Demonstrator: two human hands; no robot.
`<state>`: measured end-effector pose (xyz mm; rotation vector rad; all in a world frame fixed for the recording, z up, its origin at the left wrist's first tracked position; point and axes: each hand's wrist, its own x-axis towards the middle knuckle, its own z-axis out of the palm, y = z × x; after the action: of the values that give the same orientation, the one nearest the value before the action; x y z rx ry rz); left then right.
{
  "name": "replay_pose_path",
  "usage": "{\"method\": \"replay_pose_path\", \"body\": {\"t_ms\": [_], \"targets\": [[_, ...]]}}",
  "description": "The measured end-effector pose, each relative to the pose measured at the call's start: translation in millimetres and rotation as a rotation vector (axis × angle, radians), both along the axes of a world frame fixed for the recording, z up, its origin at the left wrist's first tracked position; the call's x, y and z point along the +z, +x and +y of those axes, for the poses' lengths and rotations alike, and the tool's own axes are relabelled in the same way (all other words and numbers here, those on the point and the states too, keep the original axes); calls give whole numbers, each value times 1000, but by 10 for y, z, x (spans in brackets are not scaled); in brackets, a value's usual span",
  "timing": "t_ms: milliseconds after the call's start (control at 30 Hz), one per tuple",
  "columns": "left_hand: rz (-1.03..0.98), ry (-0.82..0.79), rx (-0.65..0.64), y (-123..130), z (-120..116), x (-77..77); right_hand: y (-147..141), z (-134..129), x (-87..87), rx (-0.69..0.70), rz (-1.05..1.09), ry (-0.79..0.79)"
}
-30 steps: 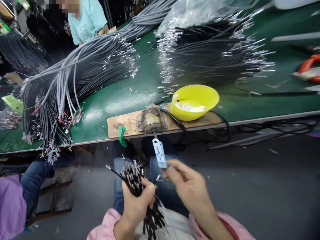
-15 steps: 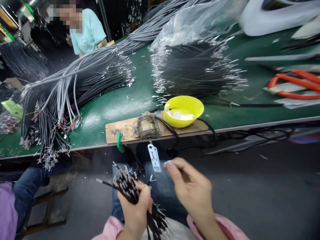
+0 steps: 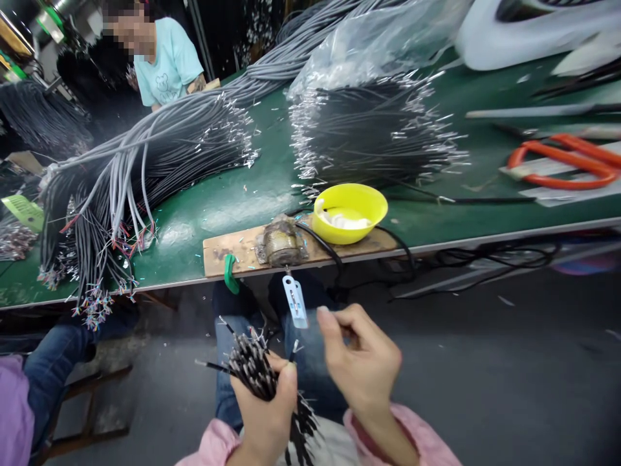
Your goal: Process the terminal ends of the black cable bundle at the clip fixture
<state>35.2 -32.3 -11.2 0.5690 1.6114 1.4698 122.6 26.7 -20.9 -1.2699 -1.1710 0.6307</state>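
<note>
My left hand (image 3: 266, 411) is closed round a bundle of thin black cables (image 3: 250, 366) whose bare, silvery ends point up and away. One cable stands apart at its thumb tip, with its fine wires splayed. To the right, my right hand (image 3: 361, 362) is closed, thumb against curled fingers; whatever is in the pinch is too small or hidden to name. Just beyond the hands, a light-blue plastic piece (image 3: 295, 302) sticks out from the shaft of a small, grimy motor (image 3: 281, 243). That motor sits on a wooden board (image 3: 228, 252) at the table edge.
A yellow bowl (image 3: 381, 210) holding white bits stands on the board beside a green hook-shaped piece (image 3: 230, 275). Black cable piles (image 3: 373, 133), grey cables (image 3: 121, 139) and orange-handled scissors (image 3: 563, 178) lie on the green table (image 3: 204, 213). A person (image 3: 167, 61) sits across.
The view has shifted slightly. A pale bit that showed at my right fingertips is no longer distinct there. My left hand keeps its hold on the cables.
</note>
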Motion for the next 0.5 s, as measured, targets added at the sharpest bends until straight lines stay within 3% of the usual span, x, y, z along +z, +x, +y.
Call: {"method": "replay_pose_path", "body": {"t_ms": [100, 200, 333, 500], "targets": [[-82, 38, -10, -50, 59, 48, 38, 42, -16, 312, 202, -159], [-154, 82, -119, -127, 102, 12, 11, 16, -21, 591, 333, -243], [-138, 95, -185, -212, 101, -67, -8, -39, -61, 645, 387, -240], [-87, 69, -138, -229, 112, -55, 14, -40, -29, 602, 265, -220]]}}
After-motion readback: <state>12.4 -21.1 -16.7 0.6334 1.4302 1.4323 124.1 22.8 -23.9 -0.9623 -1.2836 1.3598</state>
